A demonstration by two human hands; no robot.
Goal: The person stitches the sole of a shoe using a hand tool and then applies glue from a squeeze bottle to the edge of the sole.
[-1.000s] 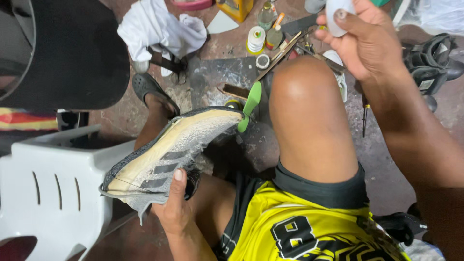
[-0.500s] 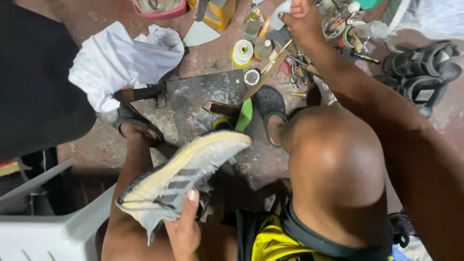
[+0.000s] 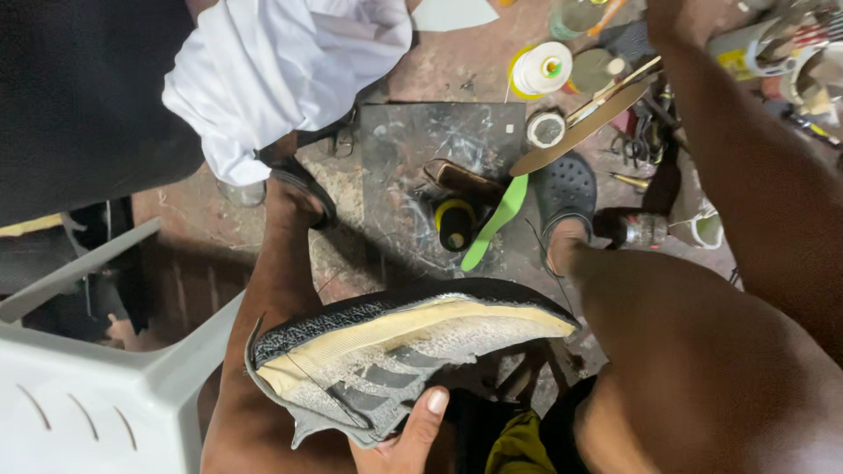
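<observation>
Head view, bottom centre: left hand (image 3: pixel 406 439) clamped on heel end of worn sneaker (image 3: pixel 404 347), thumb up over the sole edge. Sneaker across the lap, sole up, long axis left-to-right, toe toward right knee. Right hand (image 3: pixel 665 16) far off at top edge over tool clutter, cropped; closure indeterminable.

shoe (image 3: pixel 395 351) before slab (image 3: pixel 439 167), spool (image 3: pixel 542 70) seemingly behind.
</observation>
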